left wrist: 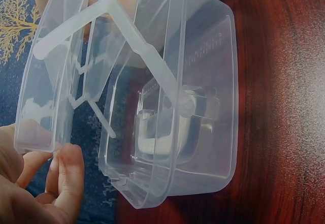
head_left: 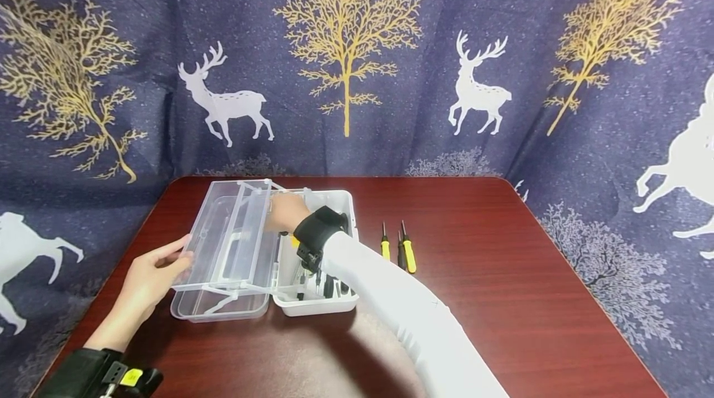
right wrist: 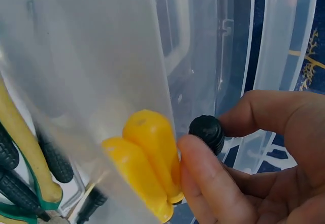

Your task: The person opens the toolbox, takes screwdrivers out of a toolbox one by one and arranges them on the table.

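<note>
A toolbox with a white base (head_left: 315, 307) stands opened, its clear lid (head_left: 223, 312) folded over to the left. Above the lid, clear cantilever trays (head_left: 220, 224) hang on white hinge arms (left wrist: 147, 56). My left hand (head_left: 147, 277) pinches the left edge of the outer tray between thumb and fingers. Reaching over the inner tray, my right hand (head_left: 287, 212) pinches a black ribbed handle (right wrist: 205, 130); its lower part is hidden by the fingers. Beside those fingers, two yellow handles (right wrist: 150, 148) stand together in the tray.
Pliers with yellow-green grips (right wrist: 30, 153) and several black-handled tools (right wrist: 53, 160) lie in the white base. Two yellow screwdrivers (head_left: 409, 255) and a black one (head_left: 401, 256) lie on the brown table (head_left: 502, 274) to the right. A patterned cloth (head_left: 390, 106) hangs behind.
</note>
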Demonstrator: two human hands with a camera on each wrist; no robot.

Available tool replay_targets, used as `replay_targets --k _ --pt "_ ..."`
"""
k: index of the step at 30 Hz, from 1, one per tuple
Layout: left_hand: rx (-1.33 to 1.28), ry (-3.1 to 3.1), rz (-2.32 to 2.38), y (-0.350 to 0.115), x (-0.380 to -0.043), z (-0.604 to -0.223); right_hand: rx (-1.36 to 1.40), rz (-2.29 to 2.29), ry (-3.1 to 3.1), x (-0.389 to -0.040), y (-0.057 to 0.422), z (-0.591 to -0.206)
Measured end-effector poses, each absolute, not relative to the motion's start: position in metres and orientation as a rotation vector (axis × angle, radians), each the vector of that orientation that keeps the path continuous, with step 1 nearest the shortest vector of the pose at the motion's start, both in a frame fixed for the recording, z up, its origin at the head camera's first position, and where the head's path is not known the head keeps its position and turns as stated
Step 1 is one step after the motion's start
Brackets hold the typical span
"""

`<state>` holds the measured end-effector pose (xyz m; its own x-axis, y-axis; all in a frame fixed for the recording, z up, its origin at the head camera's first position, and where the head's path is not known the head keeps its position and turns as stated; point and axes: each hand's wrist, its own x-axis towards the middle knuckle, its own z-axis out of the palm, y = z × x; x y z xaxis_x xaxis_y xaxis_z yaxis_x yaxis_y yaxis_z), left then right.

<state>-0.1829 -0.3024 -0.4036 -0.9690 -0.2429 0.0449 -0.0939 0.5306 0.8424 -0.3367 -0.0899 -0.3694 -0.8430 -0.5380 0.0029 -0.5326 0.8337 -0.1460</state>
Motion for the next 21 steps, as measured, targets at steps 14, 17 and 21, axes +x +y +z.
replay_targets --k 14,17,21 --pt "0.296 -2.598 -1.445 -0.301 -0.183 -0.404 -0.735 -0.601 2.799 -0.328 -0.071 -0.353" --pt "0.296 -2.592 -1.460 -0.301 -0.183 -0.404 -0.711 -0.627 2.782 -0.333 -0.066 -0.357" --pt "0.295 -2.593 -1.465 -0.302 -0.183 -0.404 -0.700 -0.690 2.747 -0.337 -0.057 -0.361"
